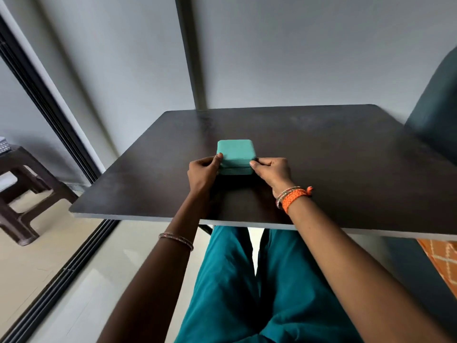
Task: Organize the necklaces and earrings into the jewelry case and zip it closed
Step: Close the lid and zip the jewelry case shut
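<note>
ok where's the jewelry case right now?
Head view: the jewelry case sits closed on the dark table, centre-left, gripped between left hand and right hand.

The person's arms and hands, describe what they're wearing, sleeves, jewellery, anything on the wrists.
Both forearms are bare, with no sleeves in view. The left hand side has one thin beaded bangle partway up the forearm. The right hand side has a braided orange thread band knotted at the wrist, with thin beaded bangles right beside it. No rings are visible.
</note>
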Demonstrator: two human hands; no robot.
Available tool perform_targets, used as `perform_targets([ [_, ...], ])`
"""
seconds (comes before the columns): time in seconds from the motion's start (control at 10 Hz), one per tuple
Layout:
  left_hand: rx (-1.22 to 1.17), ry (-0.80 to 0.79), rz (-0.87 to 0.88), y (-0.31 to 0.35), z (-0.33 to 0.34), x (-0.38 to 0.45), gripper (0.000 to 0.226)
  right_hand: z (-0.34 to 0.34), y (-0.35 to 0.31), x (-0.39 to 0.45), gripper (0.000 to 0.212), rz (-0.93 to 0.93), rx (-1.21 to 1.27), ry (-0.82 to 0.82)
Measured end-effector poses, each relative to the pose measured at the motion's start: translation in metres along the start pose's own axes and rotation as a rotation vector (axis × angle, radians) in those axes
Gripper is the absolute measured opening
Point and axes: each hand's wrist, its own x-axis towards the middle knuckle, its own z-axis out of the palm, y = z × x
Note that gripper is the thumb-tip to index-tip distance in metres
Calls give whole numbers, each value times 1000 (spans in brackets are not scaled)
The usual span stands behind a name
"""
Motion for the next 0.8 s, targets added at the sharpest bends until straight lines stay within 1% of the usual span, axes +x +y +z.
perform_targets([
  [0.1,-141,-16,-73,12,-4,49,29,25,-26,23,28,16,73,24],
  [0.2,-205,-35,-119,20,-2,91,25,44,-45,53,26,0,70,30],
  [0.3,-138,-15,-135,25,2,165,26,77,-59,114,21,14,33,-17],
  [0.4,-94,-5,-133,18,2,206,25,102,-57,150,22,43,-13,-65],
  [0.5,-4,32,-156,-4,7,257,20,138,-45,193,27,73,-92,-156],
  [0.6,6,49,-177,-14,7,272,23,147,-37,213,15,87,-145,-190],
  [0.7,109,104,-97,-11,15,284,24,140,-46,250,19,91,-196,-197],
  [0.8,383,227,101,3,33,272,39,121,-44,268,25,-93,-494,-46],
])
